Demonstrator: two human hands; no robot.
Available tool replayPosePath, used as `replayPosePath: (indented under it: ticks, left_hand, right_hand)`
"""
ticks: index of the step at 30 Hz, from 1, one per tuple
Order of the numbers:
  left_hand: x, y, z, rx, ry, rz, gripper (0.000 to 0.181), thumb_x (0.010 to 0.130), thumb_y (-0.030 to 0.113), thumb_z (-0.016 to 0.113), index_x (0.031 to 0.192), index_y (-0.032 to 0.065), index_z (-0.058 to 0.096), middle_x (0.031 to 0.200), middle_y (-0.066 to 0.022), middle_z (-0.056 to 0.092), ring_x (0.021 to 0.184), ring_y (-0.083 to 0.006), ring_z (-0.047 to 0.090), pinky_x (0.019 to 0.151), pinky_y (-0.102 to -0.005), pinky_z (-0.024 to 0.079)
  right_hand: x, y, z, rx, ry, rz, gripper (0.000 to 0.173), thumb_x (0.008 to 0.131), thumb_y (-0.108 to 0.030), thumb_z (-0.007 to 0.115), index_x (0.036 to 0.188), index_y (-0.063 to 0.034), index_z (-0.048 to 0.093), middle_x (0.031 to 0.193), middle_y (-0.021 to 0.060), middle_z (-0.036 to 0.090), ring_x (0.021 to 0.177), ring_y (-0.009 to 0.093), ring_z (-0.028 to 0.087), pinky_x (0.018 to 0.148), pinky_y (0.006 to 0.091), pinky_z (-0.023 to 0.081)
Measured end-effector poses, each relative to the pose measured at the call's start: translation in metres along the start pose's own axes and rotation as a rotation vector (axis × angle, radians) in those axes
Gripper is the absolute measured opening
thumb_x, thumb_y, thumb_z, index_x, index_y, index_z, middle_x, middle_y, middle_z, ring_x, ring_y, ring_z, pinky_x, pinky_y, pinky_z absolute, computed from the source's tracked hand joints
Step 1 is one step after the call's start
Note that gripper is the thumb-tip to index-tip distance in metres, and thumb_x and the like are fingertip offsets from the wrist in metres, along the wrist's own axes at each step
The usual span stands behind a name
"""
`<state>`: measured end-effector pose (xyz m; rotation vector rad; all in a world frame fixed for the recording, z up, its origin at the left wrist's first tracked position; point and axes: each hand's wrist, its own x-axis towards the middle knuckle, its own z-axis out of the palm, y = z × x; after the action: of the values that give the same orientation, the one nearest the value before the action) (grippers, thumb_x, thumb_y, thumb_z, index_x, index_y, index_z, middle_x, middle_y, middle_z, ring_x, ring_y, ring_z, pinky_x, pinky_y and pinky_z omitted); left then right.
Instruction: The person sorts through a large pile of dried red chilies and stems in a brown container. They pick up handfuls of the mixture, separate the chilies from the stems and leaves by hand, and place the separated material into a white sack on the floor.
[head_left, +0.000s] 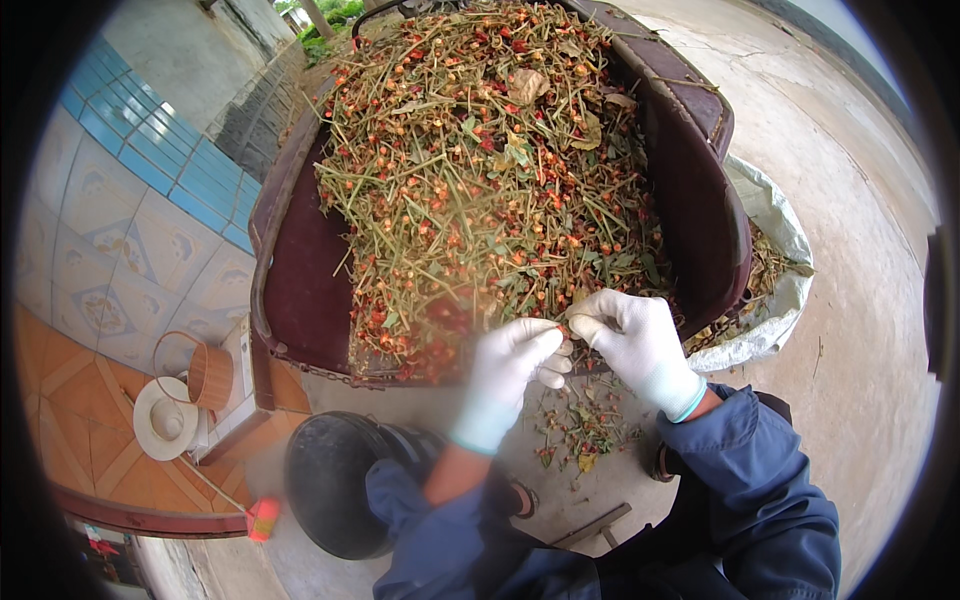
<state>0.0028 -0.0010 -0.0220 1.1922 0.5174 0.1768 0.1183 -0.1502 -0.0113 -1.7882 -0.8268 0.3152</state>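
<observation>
A big heap of cut green stems with small orange-red pieces and dry leaves (465, 187) fills a dark maroon open cart bed (307, 292). Over its near edge, both my hands wear white knit gloves and are close together. Between the thumb and fingers of my left hand (517, 360) is a small red piece (562, 330). My right hand (634, 337) has its thumb and forefinger pinched beside that piece; whether it grips anything cannot be seen. Below my hands, more stems and leaves (589, 427) lie scattered on the concrete floor.
A black bucket (330, 480) stands by my left forearm. Right of the cart is a white woven sack (784, 300) with dry plant matter. At left, a straw hat (166, 418) and a wicker basket (210, 376) lie near a tiled ledge; a red-headed stick (262, 517) is below them.
</observation>
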Motion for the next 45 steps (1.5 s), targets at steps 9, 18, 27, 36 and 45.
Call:
replayPosePath:
  ticks: [9, 18, 27, 36, 45]
  left_hand:
    - [0.003, -0.003, -0.007, -0.139, -0.065, -0.054, 0.014, 0.098, 0.009, 0.066, 0.106, -0.0012, 0.068, 0.09, -0.0109, 0.074, 0.071, -0.0171, 0.072, 0.061, -0.0288, 0.06]
    - [0.007, -0.009, -0.01, -0.222, -0.098, -0.047, 0.014, 0.097, 0.012, 0.066, 0.108, 0.004, 0.069, 0.094, -0.0109, 0.074, 0.076, -0.0197, 0.071, 0.064, -0.0324, 0.057]
    - [0.006, -0.009, -0.009, -0.174, -0.091, -0.031, 0.018, 0.097, 0.01, 0.066, 0.113, 0.002, 0.067, 0.099, -0.0121, 0.074, 0.081, -0.0208, 0.072, 0.067, -0.033, 0.058]
    - [0.008, -0.009, -0.009, -0.254, -0.111, -0.064, 0.021, 0.096, 0.009, 0.065, 0.116, 0.0021, 0.066, 0.106, -0.0143, 0.074, 0.083, -0.0221, 0.073, 0.068, -0.0314, 0.059]
    - [0.005, -0.01, -0.004, -0.212, -0.026, -0.052, 0.013, 0.096, 0.005, 0.067, 0.109, 0.0009, 0.065, 0.091, -0.0128, 0.074, 0.071, -0.0202, 0.073, 0.058, -0.0298, 0.059]
  right_hand:
    - [0.005, 0.002, -0.006, 0.509, -0.181, 0.352, 0.02, 0.099, -0.02, 0.069, 0.102, -0.0004, 0.07, 0.088, 0.0031, 0.074, 0.074, 0.008, 0.067, 0.067, 0.0236, 0.055]
    - [0.005, 0.003, -0.005, 0.574, -0.125, 0.37, 0.019, 0.1, -0.019, 0.069, 0.101, 0.0003, 0.07, 0.086, 0.0045, 0.073, 0.072, 0.01, 0.068, 0.067, 0.024, 0.056]
    - [0.006, 0.004, -0.005, 0.543, -0.09, 0.346, 0.02, 0.099, -0.018, 0.07, 0.1, 0.0021, 0.07, 0.085, 0.0057, 0.073, 0.071, 0.009, 0.067, 0.066, 0.0235, 0.055]
    - [0.004, 0.0, -0.003, 0.404, -0.051, 0.243, 0.018, 0.097, -0.015, 0.07, 0.098, 0.003, 0.07, 0.084, 0.0059, 0.075, 0.074, 0.009, 0.068, 0.068, 0.024, 0.055]
    - [0.002, -0.002, 0.002, 0.376, -0.065, 0.217, 0.016, 0.097, -0.014, 0.07, 0.095, 0.0022, 0.07, 0.082, 0.0066, 0.075, 0.075, 0.009, 0.068, 0.07, 0.0257, 0.056]
